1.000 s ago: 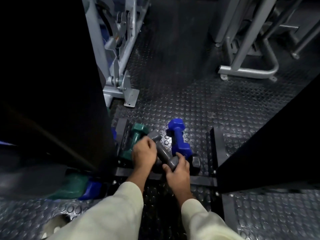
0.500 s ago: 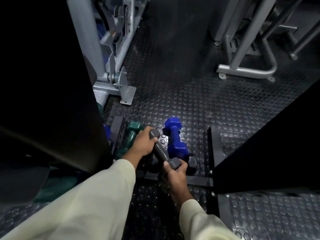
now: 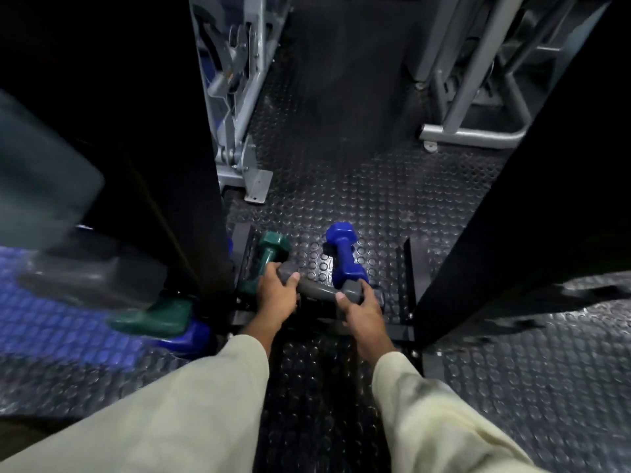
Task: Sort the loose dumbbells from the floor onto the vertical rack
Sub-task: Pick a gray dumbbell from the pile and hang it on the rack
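Two pale sleeves (image 3: pixel 205 397) nearest, reaching down and forward. Just past them, left hand (image 3: pixel 275 295) curled over one head of the grey dumbbell (image 3: pixel 316 291), right hand (image 3: pixel 360 307) wrapped round the other head, thumb on top. A two-handed hold by the ends, probably to steady the weight low between the dark uprights (image 3: pixel 512 186) of the rack. Grey dumbbell low over the rack base (image 3: pixel 408 268), near the middle, long axis running left to right, tipped a little so the left head sits slightly farther. Whether lifted or resting on the base, hard to tell. Just beyond the right hand, blue dumbbell (image 3: pixel 345 256) lying on the studded floor (image 3: pixel 375 199), axis near to far, far head pointing away. Beside the left hand, green dumbbell (image 3: pixel 268 256) angled the same way, tucked against the left upright. Off to the near left, blurred green and blue weights (image 3: pixel 160 319). Farthest, grey machine frames (image 3: pixel 474 134) on the floor.
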Demonstrator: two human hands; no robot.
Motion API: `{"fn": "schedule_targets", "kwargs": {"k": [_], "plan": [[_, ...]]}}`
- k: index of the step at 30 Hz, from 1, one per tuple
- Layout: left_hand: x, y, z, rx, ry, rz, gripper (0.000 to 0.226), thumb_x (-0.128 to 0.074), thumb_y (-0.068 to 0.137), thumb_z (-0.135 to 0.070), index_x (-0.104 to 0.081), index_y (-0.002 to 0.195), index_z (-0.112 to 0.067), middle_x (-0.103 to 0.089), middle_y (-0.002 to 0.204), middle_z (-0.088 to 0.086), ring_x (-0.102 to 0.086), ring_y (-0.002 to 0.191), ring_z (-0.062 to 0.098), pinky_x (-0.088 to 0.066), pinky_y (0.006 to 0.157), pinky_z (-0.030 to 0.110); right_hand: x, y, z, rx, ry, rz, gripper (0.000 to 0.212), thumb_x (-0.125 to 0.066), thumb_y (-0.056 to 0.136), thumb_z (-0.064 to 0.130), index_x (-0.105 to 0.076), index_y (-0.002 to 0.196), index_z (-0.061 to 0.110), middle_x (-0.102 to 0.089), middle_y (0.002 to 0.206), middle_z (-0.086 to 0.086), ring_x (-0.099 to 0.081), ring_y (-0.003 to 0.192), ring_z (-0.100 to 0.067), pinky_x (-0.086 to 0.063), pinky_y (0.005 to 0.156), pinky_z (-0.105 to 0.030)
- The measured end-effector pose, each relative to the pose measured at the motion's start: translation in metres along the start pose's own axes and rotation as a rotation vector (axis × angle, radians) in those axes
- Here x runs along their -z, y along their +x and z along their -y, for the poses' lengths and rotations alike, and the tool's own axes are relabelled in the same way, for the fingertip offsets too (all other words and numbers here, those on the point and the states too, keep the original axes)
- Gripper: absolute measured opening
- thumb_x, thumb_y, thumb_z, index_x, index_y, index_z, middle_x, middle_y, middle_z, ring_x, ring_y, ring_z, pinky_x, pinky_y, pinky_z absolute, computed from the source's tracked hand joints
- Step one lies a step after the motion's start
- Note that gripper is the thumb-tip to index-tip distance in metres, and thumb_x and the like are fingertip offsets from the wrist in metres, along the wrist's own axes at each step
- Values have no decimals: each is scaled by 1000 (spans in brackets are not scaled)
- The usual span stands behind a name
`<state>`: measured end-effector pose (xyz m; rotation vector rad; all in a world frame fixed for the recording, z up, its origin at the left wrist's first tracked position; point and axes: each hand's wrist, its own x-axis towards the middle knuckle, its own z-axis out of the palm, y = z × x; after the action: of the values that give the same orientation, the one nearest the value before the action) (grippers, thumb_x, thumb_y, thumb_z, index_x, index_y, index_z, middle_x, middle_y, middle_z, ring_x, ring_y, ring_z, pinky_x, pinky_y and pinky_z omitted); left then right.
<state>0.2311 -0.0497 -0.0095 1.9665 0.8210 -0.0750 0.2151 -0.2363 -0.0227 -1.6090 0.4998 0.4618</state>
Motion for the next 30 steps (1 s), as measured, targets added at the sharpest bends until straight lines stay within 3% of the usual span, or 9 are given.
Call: {"fn": "schedule_targets", "kwargs": {"k": [2, 4, 6, 11, 15, 20, 24, 30], "plan": [[9, -18, -4, -2, -26, -13, 44, -70, 95, -33, -53, 134, -19, -60, 129, 13, -59, 117, 33, -48, 104, 41, 3, -28, 29, 28, -42, 14, 71, -76, 81, 47, -47, 146, 43, -67, 124, 12, -68, 114, -16, -53, 106, -50], [21, -39, -12, -2, -52, -34, 46, -70, 95, -32, -52, 135, -18, -59, 132, 14, -59, 119, 34, -47, 104, 40, 7, -50, 44, 61, -50, 14, 43, -73, 92, 34, -56, 130, 44, -69, 115, 13, -68, 109, -15, -53, 106, -48], [33, -63, -20, 9, -66, -46, 46, -69, 96, -34, -51, 136, -20, -57, 134, 13, -58, 120, 34, -48, 102, 41, 9, -69, 51, 88, -31, 9, 30, -71, 95, 28, -60, 114, 49, -71, 112, 11, -68, 108, -15, -52, 106, -46], [60, -121, -30, -61, -78, -56, 45, -68, 93, -42, -49, 131, -26, -57, 131, 9, -58, 117, 32, -50, 101, 44, 23, -122, 67, 161, -23, 17, 28, -70, 96, 26, -63, 108, 51, -72, 111, 12, -68, 108, -15, -51, 107, -45], [83, -160, -43, -89, -117, -64, 54, -81, 83, -39, -51, 128, -31, -62, 121, 2, -64, 106, 25, -55, 92, 41, 43, -165, 85, 228, -74, 10, 40, -71, 98, 31, -52, 131, 43, -59, 104, 26, -59, 97, 2, -46, 106, -34], [120, -202, -64, -170, -103, -46, 65, -88, 77, -28, -53, 132, -32, -63, 117, -2, -63, 103, 19, -54, 90, 36, 58, -216, 107, 235, -29, 12, 75, -77, 86, 46, -43, 154, 42, -62, 139, 13, -63, 123, -13, -49, 111, -48], [144, -231, -79, -253, -122, -86, 61, -88, 77, -35, -53, 127, -35, -63, 118, -2, -62, 106, 21, -55, 96, 43, 67, -250, 124, 303, 63, 20, 73, -78, 89, 27, -47, 154, 34, -72, 128, 6, -72, 112, -14, -54, 107, -46], [164, -264, -92, -361, -200, -108, 54, -89, 75, -37, -53, 116, -41, -66, 110, -7, -64, 101, 17, -56, 93, 42, 80, -294, 139, 454, 2, -46, 66, -76, 93, 29, -50, 154, 28, -67, 135, 9, -65, 119, -9, -49, 112, -41]]}}
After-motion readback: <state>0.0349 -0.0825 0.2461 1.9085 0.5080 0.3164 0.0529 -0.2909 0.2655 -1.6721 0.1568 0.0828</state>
